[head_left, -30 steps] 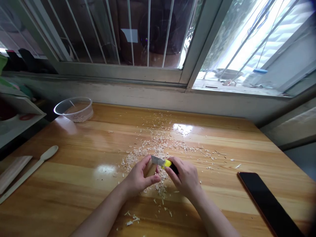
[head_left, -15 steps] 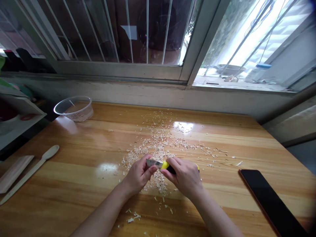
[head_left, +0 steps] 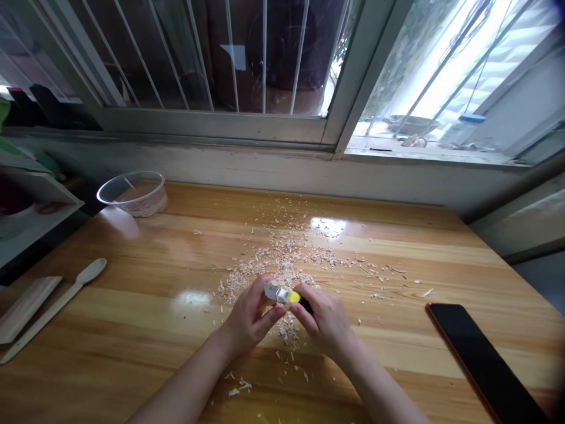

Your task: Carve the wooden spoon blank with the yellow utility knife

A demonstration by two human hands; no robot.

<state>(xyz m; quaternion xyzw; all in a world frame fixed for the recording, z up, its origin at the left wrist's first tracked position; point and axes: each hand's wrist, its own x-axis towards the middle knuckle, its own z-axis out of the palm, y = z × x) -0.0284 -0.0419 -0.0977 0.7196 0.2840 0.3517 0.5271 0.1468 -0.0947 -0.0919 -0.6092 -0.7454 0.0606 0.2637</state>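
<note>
My right hand [head_left: 324,321] grips a yellow and black utility knife [head_left: 289,297], its short blade pointing left. My left hand [head_left: 249,315] is closed round a small piece of wood, mostly hidden by the fingers, and the blade rests against it. Both hands hover just above the wooden table [head_left: 397,247], over a scatter of pale wood shavings [head_left: 282,256].
A clear plastic bowl [head_left: 131,194] stands at the back left. A wooden spoon [head_left: 57,306] and a flat wooden piece [head_left: 24,306] lie at the left edge. A black phone [head_left: 483,365] lies at the right. A barred window runs behind the table.
The knife blade has shifted slightly against the wood piece in my left hand. Both hands stay at the same spot over the shavings.
</note>
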